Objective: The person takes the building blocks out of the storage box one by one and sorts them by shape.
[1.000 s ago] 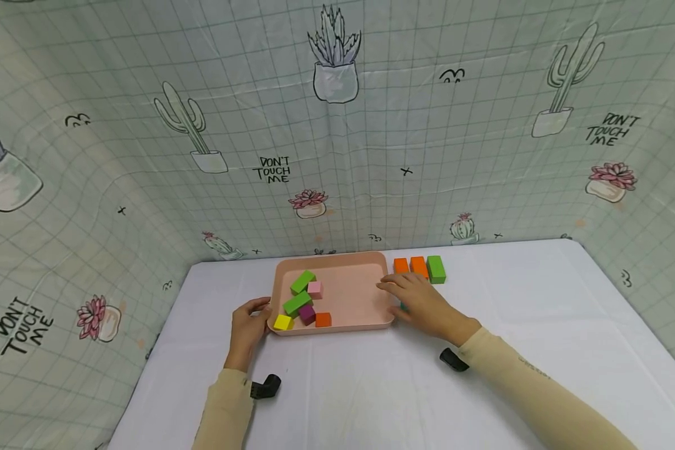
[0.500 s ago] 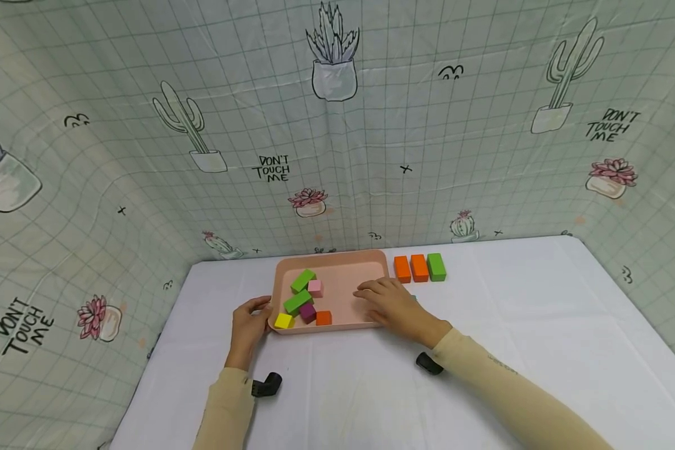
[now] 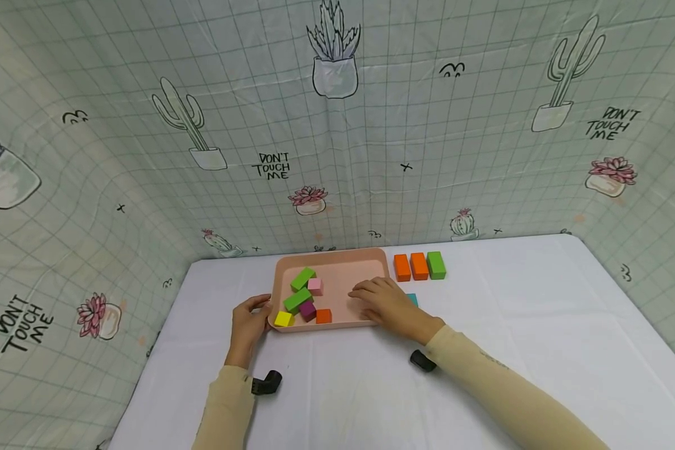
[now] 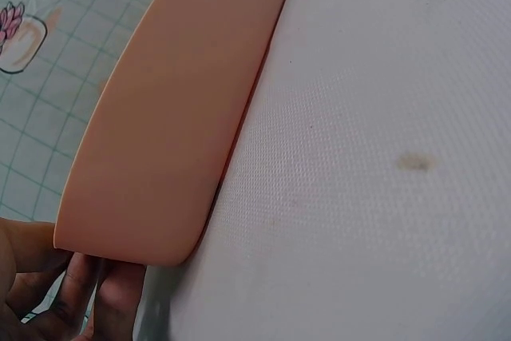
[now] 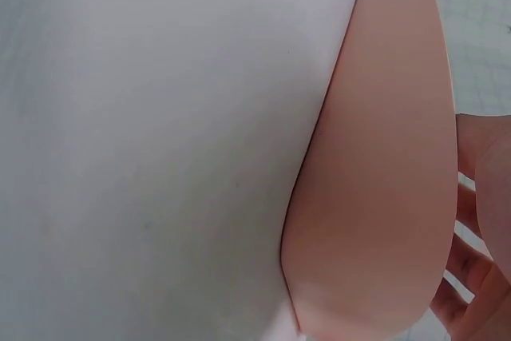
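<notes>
A pink tray (image 3: 345,326) lies near the far table edge. At its left end, my left hand (image 3: 250,322) grips the rim, with curled fingers (image 4: 120,297) against the wall in the left wrist view. My right hand (image 3: 385,306) reaches over the right end of the tray, fingers bent down inside it. The front wall covers part of that hand in the right wrist view, and I cannot tell whether it holds a block. In the tray's left half lie green blocks (image 3: 298,300), a pink block (image 3: 315,287), a purple block (image 3: 307,311), a yellow block (image 3: 284,319) and an orange block (image 3: 323,316).
Right of the tray stand two orange blocks (image 3: 402,267) and a green block (image 3: 436,265) in a row. A teal block (image 3: 413,299) shows partly behind my right hand. The white-covered table (image 3: 337,387) ends at a cactus-print cloth (image 3: 360,150).
My right hand has moved left from the tray's right rim to over its inside, uncovering the orange blocks and part of the teal block. My left hand has stayed at the rim.
</notes>
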Demonstrator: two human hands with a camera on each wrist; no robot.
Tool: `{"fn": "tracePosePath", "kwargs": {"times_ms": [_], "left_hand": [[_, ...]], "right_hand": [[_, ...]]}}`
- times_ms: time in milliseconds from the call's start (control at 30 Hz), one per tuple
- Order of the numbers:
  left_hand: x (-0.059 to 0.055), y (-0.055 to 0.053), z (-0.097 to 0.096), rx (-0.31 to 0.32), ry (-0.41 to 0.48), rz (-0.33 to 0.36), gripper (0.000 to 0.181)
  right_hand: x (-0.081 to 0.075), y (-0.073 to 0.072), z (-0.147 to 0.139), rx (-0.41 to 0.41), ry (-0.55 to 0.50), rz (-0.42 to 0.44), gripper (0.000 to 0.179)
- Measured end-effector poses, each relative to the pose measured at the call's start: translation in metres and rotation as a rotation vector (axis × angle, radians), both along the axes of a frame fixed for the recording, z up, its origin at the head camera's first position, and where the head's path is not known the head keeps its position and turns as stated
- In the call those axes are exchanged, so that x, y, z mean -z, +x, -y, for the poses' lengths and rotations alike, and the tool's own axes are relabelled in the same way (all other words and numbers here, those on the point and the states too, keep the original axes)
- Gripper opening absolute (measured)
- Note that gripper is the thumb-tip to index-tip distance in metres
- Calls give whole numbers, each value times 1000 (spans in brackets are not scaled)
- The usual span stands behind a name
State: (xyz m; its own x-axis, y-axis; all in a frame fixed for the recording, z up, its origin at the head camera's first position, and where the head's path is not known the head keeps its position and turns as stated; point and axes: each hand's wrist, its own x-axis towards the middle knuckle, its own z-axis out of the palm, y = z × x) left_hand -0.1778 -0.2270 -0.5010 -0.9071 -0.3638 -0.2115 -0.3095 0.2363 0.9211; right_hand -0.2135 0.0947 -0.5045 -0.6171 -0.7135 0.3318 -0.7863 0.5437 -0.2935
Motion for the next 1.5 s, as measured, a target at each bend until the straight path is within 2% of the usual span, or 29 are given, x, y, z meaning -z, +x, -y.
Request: {"fn": "tracePosePath", "kwargs": {"times_ms": [233, 533, 1033, 1267, 1500], "left_hand": [[-2, 0, 0, -7, -14, 8, 31], [-2, 1, -2, -14, -7, -3, 30], [0, 1, -2, -15, -4, 10, 30], [0, 2, -3, -15, -7, 8, 30], [0, 2, -2, -17, -7, 1, 30]], "right_hand": [[-2, -6, 5, -22, 19, 44, 42], [-6, -11, 20, -109, 54, 84, 42], [-12, -26, 45, -280, 178, 24, 33], [-11, -31, 52, -304, 234, 13, 34], [-11, -34, 60, -334, 267, -53, 30]]}}
